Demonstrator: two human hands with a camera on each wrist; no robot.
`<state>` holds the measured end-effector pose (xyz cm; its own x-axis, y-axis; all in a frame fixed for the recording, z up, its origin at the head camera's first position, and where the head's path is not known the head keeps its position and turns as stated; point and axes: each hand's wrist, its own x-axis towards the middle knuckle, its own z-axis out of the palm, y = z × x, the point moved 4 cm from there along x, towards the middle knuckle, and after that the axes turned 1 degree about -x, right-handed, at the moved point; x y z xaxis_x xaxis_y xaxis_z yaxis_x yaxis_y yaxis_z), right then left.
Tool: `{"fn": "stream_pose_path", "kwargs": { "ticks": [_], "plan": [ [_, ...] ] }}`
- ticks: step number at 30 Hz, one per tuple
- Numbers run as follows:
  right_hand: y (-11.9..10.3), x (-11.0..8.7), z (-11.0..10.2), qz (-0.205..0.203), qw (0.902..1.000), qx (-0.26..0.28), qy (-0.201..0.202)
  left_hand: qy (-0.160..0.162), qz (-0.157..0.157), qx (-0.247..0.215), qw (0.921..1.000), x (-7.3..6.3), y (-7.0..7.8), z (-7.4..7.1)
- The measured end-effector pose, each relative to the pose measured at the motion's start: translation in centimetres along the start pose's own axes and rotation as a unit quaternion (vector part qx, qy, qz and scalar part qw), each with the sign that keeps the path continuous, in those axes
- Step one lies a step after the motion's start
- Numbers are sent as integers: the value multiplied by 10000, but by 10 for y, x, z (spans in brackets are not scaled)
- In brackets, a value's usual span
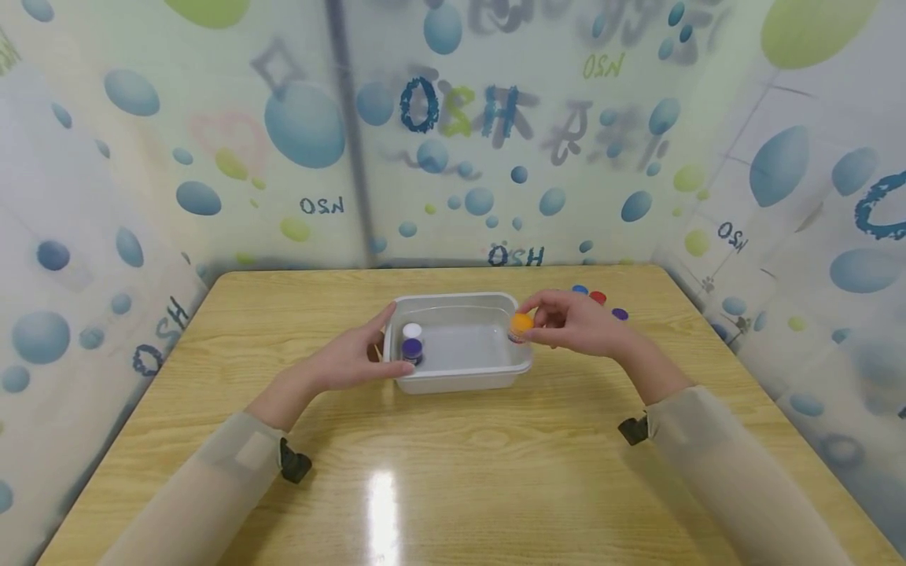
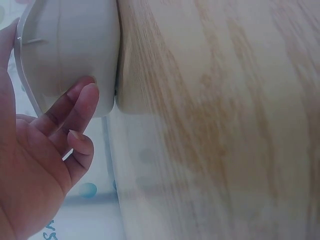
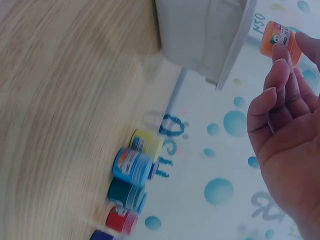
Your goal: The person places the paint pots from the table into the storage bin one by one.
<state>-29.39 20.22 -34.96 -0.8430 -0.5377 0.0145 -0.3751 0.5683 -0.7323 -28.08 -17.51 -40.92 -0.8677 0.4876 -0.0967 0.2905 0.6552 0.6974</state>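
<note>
- Counter (image 1: 453,472): pale wood grain, glare patch near the front edge; both sleeves enter from the near corners.
- White tub (image 1: 460,377) sits mid-counter. Inside, at its left end, a purple-lidded jar (image 1: 413,348) with a white-lidded jar (image 1: 412,331) just behind; their bodies are mostly hidden by the tub wall.
- Left hand (image 1: 350,362) lies against the tub's left wall, fingers (image 2: 75,107) straight and relaxed, touching the outside, thumb along the rim. Grasping nothing.
- Right hand (image 1: 576,322) holds a small orange jar (image 1: 521,324) pinched between fingers (image 3: 280,80) and thumb, over the tub's right rim; label unreadable, jar partly covered by fingertips.
- Far right, behind that hand: a row of small paint jars (image 3: 131,167), yellow, blue, green, red; the last is cut off by the wrist view's edge. From the head view only three lids show.
</note>
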Motion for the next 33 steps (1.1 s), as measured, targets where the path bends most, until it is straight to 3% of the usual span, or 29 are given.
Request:
{"fn": "stream_pose_path", "kwargs": {
  "ticks": [19, 33],
  "plan": [
    [-32, 66, 72, -654, 9954, 94, -694, 34, 33, -69, 10000, -1, 2, -1],
    [-50, 95, 113, -479, 9907, -155, -1263, -19, 0, -146, 9999, 0, 0, 1]
  ]
}}
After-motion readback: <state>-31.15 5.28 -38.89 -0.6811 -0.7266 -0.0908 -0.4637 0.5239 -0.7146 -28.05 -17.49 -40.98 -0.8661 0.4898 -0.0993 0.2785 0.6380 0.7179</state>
